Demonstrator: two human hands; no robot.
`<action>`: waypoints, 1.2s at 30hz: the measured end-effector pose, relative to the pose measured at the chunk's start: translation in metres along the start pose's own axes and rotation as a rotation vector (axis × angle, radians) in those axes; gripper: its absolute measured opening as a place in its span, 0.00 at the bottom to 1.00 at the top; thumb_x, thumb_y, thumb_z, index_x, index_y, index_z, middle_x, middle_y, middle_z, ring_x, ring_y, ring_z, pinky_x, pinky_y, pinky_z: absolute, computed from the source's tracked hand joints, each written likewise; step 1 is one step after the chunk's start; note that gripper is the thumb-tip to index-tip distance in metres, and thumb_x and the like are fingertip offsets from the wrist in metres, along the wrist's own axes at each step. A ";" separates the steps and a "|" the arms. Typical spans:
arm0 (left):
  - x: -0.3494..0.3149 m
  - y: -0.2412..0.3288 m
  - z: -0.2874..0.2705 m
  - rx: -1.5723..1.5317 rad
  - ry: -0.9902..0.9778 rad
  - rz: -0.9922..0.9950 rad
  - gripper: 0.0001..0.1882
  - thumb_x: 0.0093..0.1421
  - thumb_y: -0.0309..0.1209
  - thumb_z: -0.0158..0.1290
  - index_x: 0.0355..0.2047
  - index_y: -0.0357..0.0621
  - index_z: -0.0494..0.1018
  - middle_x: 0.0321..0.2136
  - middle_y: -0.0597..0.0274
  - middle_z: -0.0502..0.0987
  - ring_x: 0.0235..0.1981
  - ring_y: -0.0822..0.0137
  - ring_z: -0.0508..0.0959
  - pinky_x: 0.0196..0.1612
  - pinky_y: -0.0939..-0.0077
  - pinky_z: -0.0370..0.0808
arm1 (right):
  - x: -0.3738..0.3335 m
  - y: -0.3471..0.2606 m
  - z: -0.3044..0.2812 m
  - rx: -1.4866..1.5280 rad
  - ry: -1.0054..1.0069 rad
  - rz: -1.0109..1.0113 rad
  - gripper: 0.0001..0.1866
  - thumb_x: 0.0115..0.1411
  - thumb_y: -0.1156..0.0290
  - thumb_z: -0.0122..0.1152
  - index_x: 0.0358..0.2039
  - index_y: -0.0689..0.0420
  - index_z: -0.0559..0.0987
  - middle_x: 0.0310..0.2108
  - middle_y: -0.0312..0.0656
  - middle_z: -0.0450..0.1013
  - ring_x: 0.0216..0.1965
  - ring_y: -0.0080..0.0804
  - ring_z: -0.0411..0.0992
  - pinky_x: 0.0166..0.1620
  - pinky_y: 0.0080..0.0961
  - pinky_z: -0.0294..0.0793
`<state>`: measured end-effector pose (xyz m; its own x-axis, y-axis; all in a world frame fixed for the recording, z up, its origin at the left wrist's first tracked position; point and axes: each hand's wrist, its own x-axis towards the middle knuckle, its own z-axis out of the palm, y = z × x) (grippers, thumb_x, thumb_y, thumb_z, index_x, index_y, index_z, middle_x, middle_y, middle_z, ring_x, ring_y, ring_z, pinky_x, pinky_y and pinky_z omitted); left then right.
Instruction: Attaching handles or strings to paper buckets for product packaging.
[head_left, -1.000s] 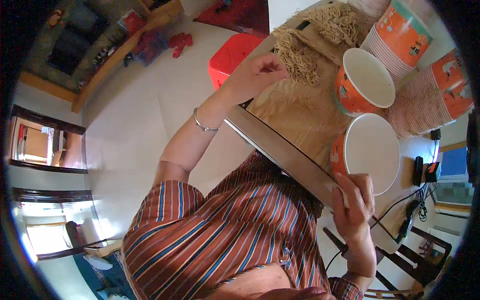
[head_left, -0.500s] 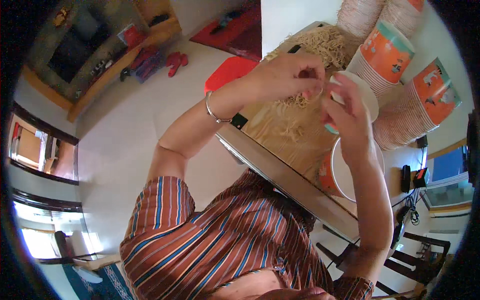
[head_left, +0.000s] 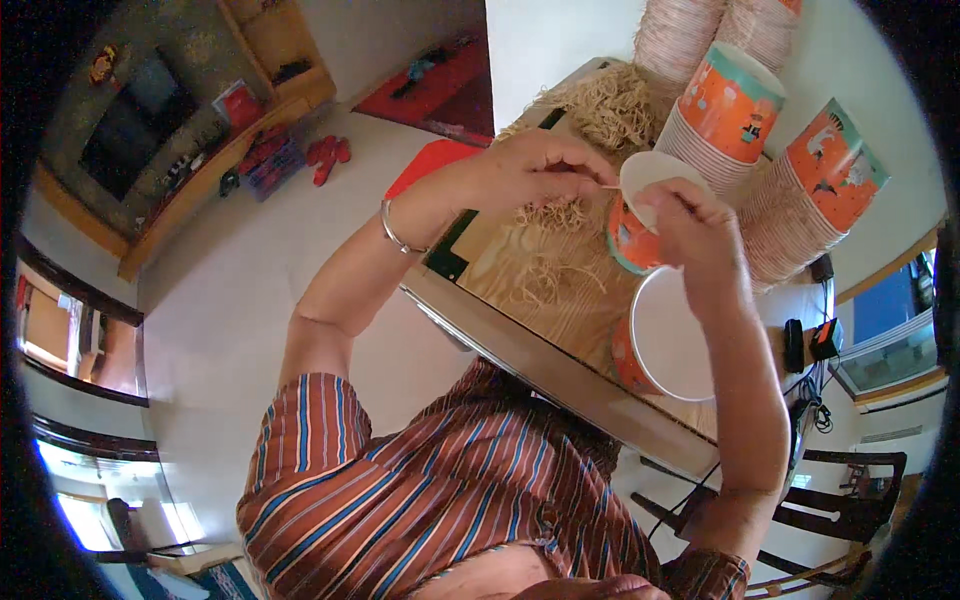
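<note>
My left hand [head_left: 555, 168] is closed in a pinch on a thin tan strand [head_left: 608, 187], whose end reaches the rim of an orange paper tub [head_left: 632, 240]. My right hand [head_left: 697, 222] is closed against this tub's near right rim, fingertips over its white mouth; what lies under the fingertips is hidden. Below my right wrist, a second orange paper tub [head_left: 672, 335] has its white inside facing me. Beyond my left hand lies a heap of tan shredded paper [head_left: 612, 105]. Smaller loose shreds [head_left: 545, 280] lie on the wooden board [head_left: 500, 255].
Tall stacks of nested paper tubs [head_left: 725, 120] stand along the wall, with another stack [head_left: 800, 205] to the right. A red stool [head_left: 430, 165] stands beyond the table's left side. Black devices and cables [head_left: 815, 350] sit at the right. A dark chair [head_left: 850, 500] stands at lower right.
My hands have moved apart slightly, with the left drawing back leftward. My right hand has closed at the tub's rim. The view has shifted a little, showing more of the near tub.
</note>
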<state>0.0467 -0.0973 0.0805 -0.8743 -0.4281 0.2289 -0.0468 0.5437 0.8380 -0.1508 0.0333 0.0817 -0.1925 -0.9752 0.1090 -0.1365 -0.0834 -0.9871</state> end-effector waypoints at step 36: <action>0.034 0.022 0.095 0.511 0.010 0.602 0.09 0.59 0.32 0.52 0.37 0.42 0.76 0.33 0.59 0.78 0.34 0.60 0.79 0.38 0.68 0.76 | -0.090 0.021 -0.078 -0.603 0.109 -0.058 0.12 0.62 0.75 0.52 0.46 0.59 0.73 0.42 0.46 0.74 0.26 0.25 0.70 0.32 0.24 0.72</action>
<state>-0.0295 -0.0315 0.0594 -0.8154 0.0405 0.5775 0.2154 0.9471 0.2377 -0.2123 0.1350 0.0602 -0.2624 -0.9433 0.2031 -0.6693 0.0264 -0.7425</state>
